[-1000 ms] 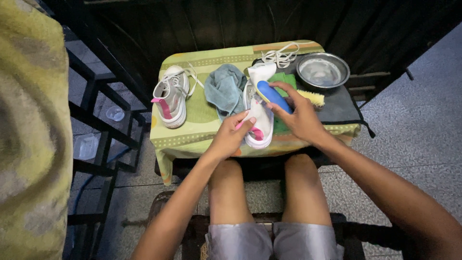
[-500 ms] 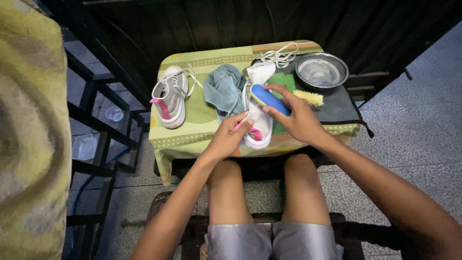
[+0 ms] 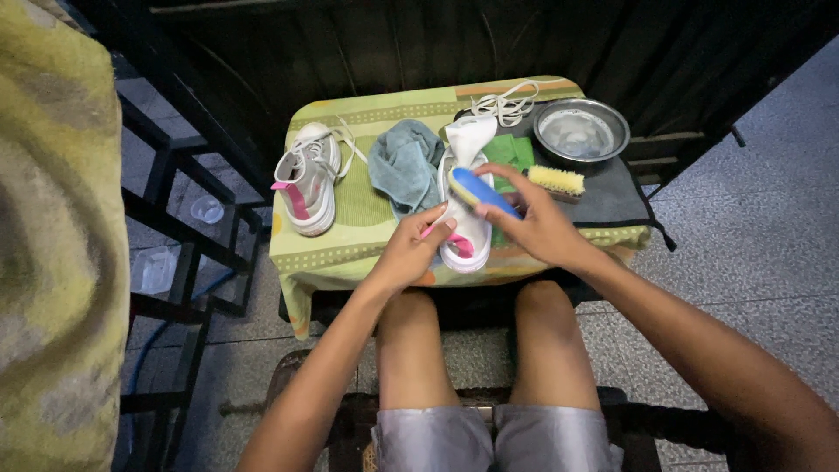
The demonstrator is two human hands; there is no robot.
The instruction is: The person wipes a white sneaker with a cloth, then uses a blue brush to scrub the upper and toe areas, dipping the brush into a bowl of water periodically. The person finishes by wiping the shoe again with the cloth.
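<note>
Bare cloth between sneaker and towel (narrow lane).

Second sneaker, towel, steel bowl, laces.

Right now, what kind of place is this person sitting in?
Probably a home porch or yard corner used for washing shoes: grey tiled floor, dark metal gate, and a small cloth-covered table with a round steel bowl and a yellow-bristled scrubbing brush.

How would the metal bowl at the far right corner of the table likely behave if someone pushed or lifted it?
The metal bowl looks thin-walled and shallow, so probably stiff and light. It seems to hold some water, so a quick push might slosh it. Its smooth, shiny rim may be slippery, though the dark mat beneath could resist sliding.
</note>
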